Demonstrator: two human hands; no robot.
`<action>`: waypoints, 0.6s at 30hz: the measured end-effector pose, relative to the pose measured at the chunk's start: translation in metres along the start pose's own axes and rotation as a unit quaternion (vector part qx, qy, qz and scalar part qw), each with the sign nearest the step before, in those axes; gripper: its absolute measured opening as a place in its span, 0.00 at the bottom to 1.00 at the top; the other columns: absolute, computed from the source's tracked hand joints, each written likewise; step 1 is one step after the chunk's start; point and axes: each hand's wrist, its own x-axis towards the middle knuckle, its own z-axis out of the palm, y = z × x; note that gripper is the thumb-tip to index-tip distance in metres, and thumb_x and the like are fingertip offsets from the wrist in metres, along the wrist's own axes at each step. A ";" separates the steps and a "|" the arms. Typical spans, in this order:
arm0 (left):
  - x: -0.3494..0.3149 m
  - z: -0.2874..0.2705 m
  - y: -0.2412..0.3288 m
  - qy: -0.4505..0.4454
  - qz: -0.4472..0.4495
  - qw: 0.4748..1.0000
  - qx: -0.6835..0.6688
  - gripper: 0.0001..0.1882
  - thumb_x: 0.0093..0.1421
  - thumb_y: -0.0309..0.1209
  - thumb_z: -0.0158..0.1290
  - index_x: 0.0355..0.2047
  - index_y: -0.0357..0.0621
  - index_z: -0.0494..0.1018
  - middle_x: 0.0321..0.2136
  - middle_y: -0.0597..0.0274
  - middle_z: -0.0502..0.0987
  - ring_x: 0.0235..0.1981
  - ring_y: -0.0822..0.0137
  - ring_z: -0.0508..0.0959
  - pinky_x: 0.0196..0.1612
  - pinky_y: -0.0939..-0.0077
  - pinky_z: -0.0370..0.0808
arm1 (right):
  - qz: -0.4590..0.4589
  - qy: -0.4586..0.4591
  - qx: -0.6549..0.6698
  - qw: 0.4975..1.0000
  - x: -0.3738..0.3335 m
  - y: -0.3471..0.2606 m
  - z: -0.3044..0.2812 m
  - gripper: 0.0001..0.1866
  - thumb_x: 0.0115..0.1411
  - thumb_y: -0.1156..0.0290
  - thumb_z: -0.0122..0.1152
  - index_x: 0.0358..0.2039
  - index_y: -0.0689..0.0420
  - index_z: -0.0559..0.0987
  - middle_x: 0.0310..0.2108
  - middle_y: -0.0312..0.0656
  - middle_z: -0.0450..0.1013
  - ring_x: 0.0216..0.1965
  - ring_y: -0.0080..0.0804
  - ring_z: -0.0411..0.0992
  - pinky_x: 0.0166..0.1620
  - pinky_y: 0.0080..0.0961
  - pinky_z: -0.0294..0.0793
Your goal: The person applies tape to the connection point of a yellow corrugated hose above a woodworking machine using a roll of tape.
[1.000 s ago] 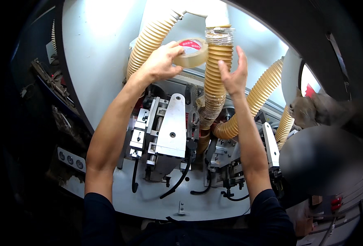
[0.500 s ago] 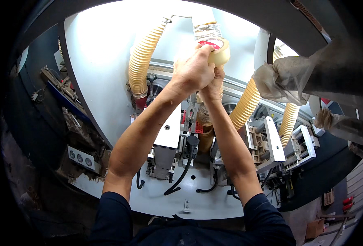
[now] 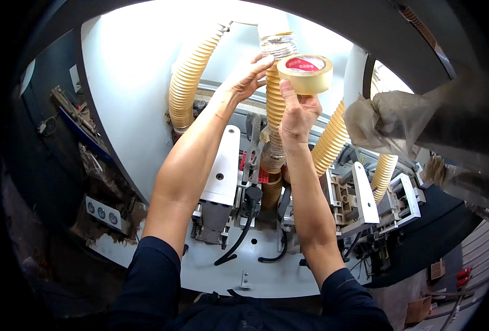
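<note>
R hand [image 3: 295, 113] pinches tape roll [image 3: 305, 73] by its rim, at 12 o'clock. L hand [image 3: 245, 80] spread on ribbed hose [image 3: 275, 102]. Roll looks light, stiff; film prob sticky, grip the outer edge.

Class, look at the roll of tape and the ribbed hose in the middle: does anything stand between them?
Nothing visible does. The right hand holds the roll of tape right beside the middle hose, and the left hand rests on the hose from the other side.
</note>
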 end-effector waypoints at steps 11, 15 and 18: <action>0.019 0.009 -0.016 0.005 0.047 0.998 0.046 0.30 0.53 0.47 0.62 0.49 0.39 0.70 0.42 0.62 0.75 0.44 0.70 0.71 0.50 0.71 0.66 | -0.012 0.044 -0.058 0.997 0.036 -0.012 -0.014 0.12 0.58 0.76 0.59 0.42 0.66 0.73 0.39 0.43 0.73 0.39 0.26 0.71 0.44 0.21 0.71; 0.027 0.008 -0.012 0.002 0.050 0.997 0.054 0.30 0.55 0.45 0.60 0.51 0.37 0.69 0.45 0.60 0.75 0.47 0.69 0.72 0.51 0.72 0.66 | -0.161 0.077 -0.278 0.944 0.047 -0.007 -0.026 0.13 0.55 0.75 0.61 0.41 0.65 0.74 0.38 0.45 0.74 0.39 0.29 0.71 0.42 0.23 0.73; 0.019 0.001 -0.012 -0.014 0.039 0.996 0.074 0.35 0.54 0.48 0.60 0.55 0.40 0.65 0.52 0.57 0.70 0.53 0.63 0.70 0.57 0.67 0.63 | -0.068 0.078 -0.303 0.947 0.045 0.004 -0.032 0.17 0.55 0.74 0.62 0.44 0.66 0.72 0.40 0.45 0.73 0.41 0.31 0.71 0.44 0.25 0.72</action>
